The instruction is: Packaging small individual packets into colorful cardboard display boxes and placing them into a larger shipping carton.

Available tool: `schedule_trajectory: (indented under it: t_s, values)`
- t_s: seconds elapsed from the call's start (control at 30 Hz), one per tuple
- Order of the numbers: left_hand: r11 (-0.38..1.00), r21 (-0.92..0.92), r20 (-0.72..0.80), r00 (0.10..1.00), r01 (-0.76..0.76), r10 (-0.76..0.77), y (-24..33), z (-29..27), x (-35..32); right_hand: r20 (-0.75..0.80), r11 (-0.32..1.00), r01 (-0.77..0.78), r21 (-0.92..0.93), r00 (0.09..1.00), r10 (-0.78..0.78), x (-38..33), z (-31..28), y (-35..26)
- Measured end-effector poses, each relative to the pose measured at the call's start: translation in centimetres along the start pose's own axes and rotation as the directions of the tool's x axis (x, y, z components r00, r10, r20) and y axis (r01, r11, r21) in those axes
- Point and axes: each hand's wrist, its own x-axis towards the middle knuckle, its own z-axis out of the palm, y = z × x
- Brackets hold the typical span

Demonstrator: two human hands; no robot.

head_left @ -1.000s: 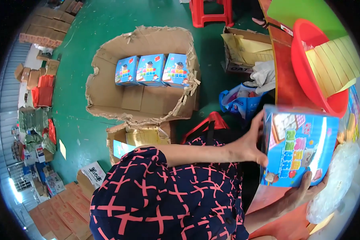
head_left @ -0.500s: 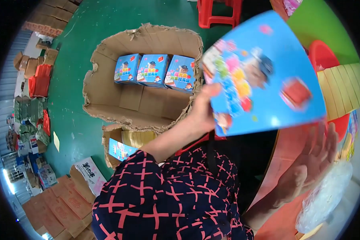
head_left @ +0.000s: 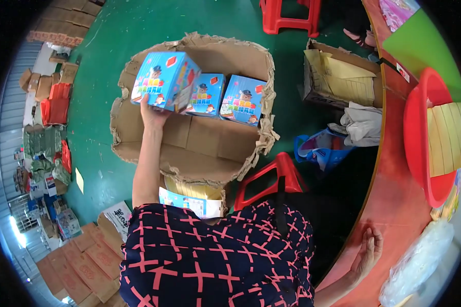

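Note:
My left hand (head_left: 153, 113) grips the near edge of a blue printed cardboard box (head_left: 156, 77), slightly blurred. It is above the left end of a large torn-edged carton (head_left: 184, 138). Inside that carton, two similar blue boxes, a middle one (head_left: 206, 94) and a right one (head_left: 242, 100), stand side by side. Whatever lies directly beneath the raised box is hidden by it. My right hand (head_left: 369, 250) rests above the red tabletop (head_left: 394, 169) with loosely curled fingers and nothing in it.
A red basin (head_left: 420, 153) holding yellow slatted pieces stands on the table. Red stools (head_left: 274, 179) and a smaller carton (head_left: 212, 207) are close to my body. Beyond are a carton of yellow sheets (head_left: 343, 71) and a blue bag (head_left: 322, 151). Clear plastic wrap (head_left: 420, 261) lies at right.
My left hand has carried the blue box from over the table's side leftward to above the large carton. My right hand has drawn back lower, its fingers now more curled.

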Motion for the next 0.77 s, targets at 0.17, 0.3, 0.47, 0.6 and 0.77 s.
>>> schedule_trajectory:
  t_s: [0.17,0.3,0.47,0.6,0.77]
  values:
    - [0.996,0.022,-0.321,0.945,0.081,-0.069,0.9,-5.6,5.3,0.025,1.0,-0.013,0.022,1.0,0.012,0.1,-0.3,0.1]
    - [0.998,-0.006,-0.343,0.937,0.062,-0.06,1.1,-8.1,7.6,-0.01,0.997,-0.051,0.054,0.999,0.052,-0.7,-0.9,0.6]
    - [1.0,0.007,-0.283,0.959,-0.019,0.02,1.1,-9.0,7.5,-0.077,0.989,-0.073,0.129,0.993,0.084,-2.0,-1.6,1.8]
    - [0.997,0.071,-0.146,0.989,-0.022,0.032,-2.8,-0.6,6.3,-0.342,0.99,-0.042,0.132,0.936,0.086,-3.2,0.1,0.4]
    - [0.078,-0.011,0.999,0.014,0.997,-0.036,-24.7,8.8,2.1,-0.372,0.943,-0.149,0.299,0.891,0.259,-0.6,4.0,-0.9]
